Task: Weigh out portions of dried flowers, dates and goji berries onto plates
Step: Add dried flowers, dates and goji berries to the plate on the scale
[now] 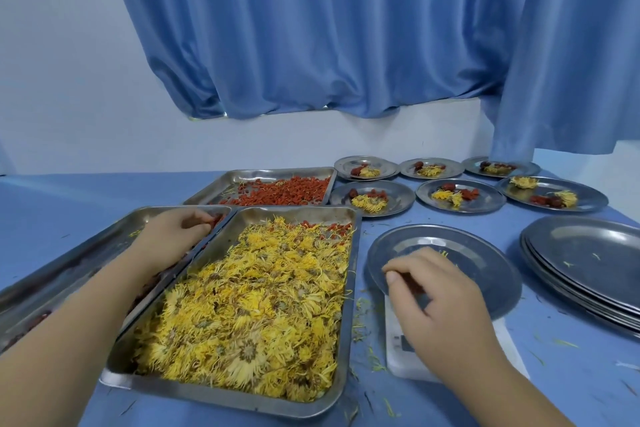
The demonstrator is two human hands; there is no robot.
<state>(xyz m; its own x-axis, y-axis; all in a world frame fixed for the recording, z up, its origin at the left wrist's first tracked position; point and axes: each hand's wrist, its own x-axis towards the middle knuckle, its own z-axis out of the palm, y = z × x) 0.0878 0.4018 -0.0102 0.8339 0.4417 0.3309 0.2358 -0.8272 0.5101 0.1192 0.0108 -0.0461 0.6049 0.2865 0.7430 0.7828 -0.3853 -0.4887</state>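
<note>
Dried flowers (242,305) heap the flower tray (221,400) at lower centre, with a few stray red berries in its far right corner. At middle left the left hand (173,236) reaches into the date tray (69,263), fingers curled round dark red dates (216,218). At lower right the right hand (436,291) hovers over the plate (485,253) on the white scale (405,350). Its fingers are curled. Something dark red shows beneath them, too blurred to tell whether it is gripped.

The plate overhangs the small scale, so weight from the right hand on its near rim could tip it or spoil the reading. Loose petals already litter the blue surface (519,392), and more may scatter in transfer.

Counted:
- three trays, the third being the goji tray (263,172) of goji berries (284,191) at upper centre
- six filled plates (401,199) in two rows of three at upper right
- one plate being weighed
- one scale
- one stack of empty plates (588,263) at right, its number unclear
</note>
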